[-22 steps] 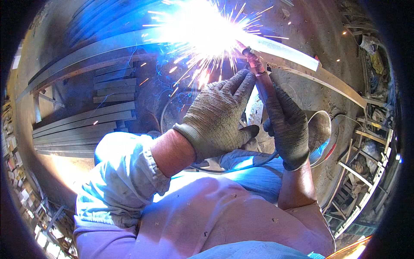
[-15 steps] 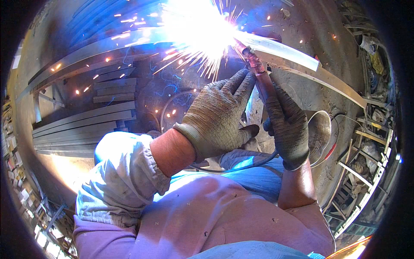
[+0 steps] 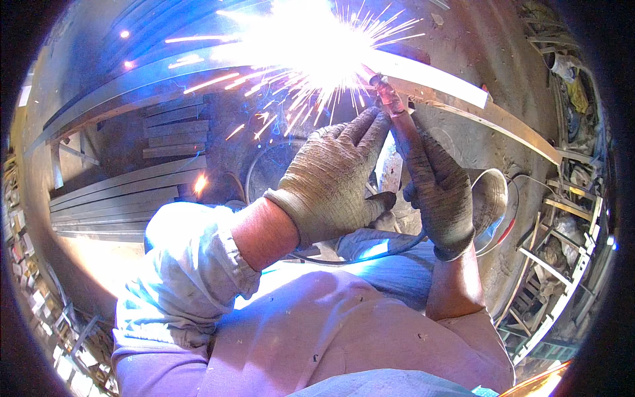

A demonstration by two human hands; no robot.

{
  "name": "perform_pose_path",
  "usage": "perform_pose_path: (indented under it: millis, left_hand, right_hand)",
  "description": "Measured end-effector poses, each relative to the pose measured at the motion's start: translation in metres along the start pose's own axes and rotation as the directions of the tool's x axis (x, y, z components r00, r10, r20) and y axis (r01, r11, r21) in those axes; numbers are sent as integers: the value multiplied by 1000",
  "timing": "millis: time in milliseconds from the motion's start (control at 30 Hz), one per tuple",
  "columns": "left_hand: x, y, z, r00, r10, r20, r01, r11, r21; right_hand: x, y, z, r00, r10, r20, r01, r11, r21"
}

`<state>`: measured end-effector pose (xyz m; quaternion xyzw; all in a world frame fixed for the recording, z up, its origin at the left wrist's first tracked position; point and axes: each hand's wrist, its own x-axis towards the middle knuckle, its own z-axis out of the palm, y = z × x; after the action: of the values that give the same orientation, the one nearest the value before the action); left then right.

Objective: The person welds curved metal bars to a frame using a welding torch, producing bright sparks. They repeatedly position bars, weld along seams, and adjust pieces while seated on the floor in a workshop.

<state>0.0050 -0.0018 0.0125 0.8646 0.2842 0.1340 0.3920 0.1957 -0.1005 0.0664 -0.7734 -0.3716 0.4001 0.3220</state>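
- Head view: right hand (image 3: 438, 192), gloved, stays wrapped around the welding holder (image 3: 397, 116), its tip at the metal bar (image 3: 463, 99).
- Left hand (image 3: 334, 178), gloved, fingers spread wide, still rests against the holder.
- Sparks (image 3: 311, 46) now spread wider than before.

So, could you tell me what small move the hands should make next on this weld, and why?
Probably ease the welding torch a little further along the metal bar. The right hand grips the torch, the left hand braces beside it, and the bright arc with flying sparks sits right at the tip, so dwelling in one spot might overheat the metal.
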Motion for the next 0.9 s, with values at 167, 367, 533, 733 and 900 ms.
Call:
perform_pose_path:
  millis: [167,367,533,733,900]
  left_hand:
    - [0,-2,2,999,51,-14,-51,998,25]
    - [0,-2,3,998,66,-24,-64,995,75]
    - [-1,-1,3,999,45,-11,-44,999,6]
    - [-1,3,-1,1000,11,20,-12,999,40]
    - [-2,2,-1,1000,13,25,-14,999,38]
  right_hand:
    - [5,10,1,993,-114,-19,113,991,-67]
    - [5,6,2,993,-116,-17,116,993,-22]
    - [-1,0,0,1000,9,8,-9,997,70]
    - [2,5,-1,997,-82,0,81,992,-101]
    - [-3,3,-2,998,66,-1,-66,998,-3]
